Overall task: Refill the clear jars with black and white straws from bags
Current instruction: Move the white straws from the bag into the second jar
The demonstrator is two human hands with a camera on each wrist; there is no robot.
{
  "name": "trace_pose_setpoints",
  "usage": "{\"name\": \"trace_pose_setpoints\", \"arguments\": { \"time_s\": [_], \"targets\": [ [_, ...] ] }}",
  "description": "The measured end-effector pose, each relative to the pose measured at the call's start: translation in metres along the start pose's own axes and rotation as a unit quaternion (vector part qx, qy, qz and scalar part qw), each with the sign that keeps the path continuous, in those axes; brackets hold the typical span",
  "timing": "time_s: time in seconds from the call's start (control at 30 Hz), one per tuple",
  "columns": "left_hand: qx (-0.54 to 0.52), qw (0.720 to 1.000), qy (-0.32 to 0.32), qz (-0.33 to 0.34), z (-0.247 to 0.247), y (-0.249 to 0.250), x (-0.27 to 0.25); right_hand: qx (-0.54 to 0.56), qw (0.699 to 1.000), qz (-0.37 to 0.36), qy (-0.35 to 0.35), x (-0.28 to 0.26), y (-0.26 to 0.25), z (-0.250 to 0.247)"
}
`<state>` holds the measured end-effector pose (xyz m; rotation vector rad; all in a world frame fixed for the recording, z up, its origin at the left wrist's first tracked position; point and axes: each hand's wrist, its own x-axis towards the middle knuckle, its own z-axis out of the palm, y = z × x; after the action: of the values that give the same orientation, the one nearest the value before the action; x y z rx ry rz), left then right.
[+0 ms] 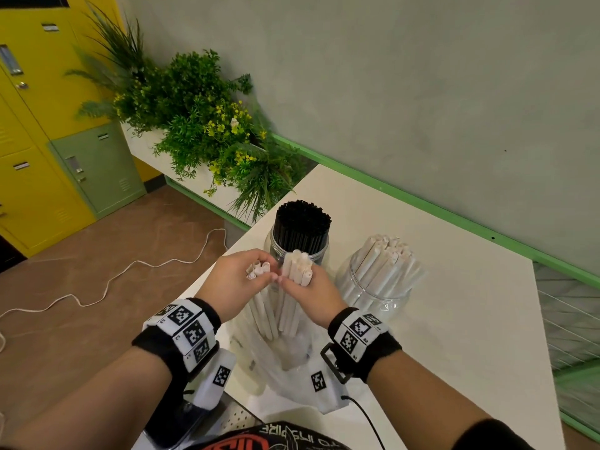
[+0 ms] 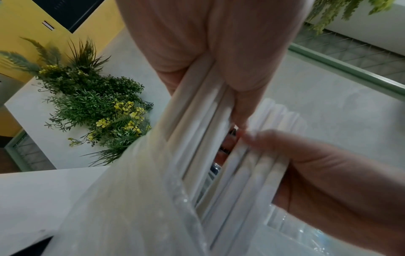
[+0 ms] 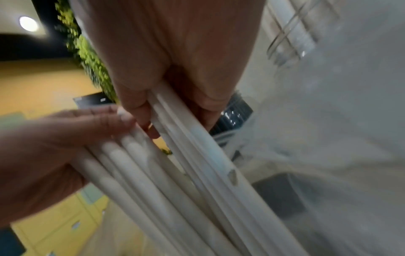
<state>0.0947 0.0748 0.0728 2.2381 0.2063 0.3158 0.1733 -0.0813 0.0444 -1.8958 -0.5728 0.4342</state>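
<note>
White table (image 1: 454,303) beside planter (image 1: 201,131)

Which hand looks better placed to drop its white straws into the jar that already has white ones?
Probably the right hand: it grips a bundle of white straws and is on the same side as the white-straw jar, nearer than the left hand.

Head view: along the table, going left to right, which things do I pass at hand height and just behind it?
left hand gripping a few white straws → right hand gripping a larger white bundle, jar of black straws just behind → clear jar of white straws.
</note>
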Motion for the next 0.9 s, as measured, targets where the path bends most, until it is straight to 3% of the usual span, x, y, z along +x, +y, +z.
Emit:
{"name": "trace_pose_setpoints", "arguments": {
  "time_s": [0.17, 0.3, 0.5, 0.67, 0.9],
  "targets": [
    [-0.014, 1.000, 0.006, 0.001, 0.007, 0.002, 0.004, 0.078, 0.989, -0.060, 0.108, -0.014, -0.037, -0.049],
    [-0.044, 0.999, -0.004, 0.020, 0.016, 0.010, 0.009, 0.140, 0.960, -0.117, 0.214, -0.026, -0.064, -0.097],
    [-0.051, 0.998, -0.021, 0.035, 0.022, 0.013, 0.012, 0.121, 0.913, -0.200, 0.333, -0.045, -0.087, -0.146],
    [-0.016, 0.999, -0.032, 0.028, 0.020, 0.005, 0.014, 0.116, 0.899, -0.206, 0.369, -0.051, -0.083, -0.163],
    [0.061, 0.995, -0.052, 0.062, 0.016, -0.004, 0.019, 0.097, 0.912, -0.170, 0.359, -0.051, -0.067, -0.159]
  ]
}}
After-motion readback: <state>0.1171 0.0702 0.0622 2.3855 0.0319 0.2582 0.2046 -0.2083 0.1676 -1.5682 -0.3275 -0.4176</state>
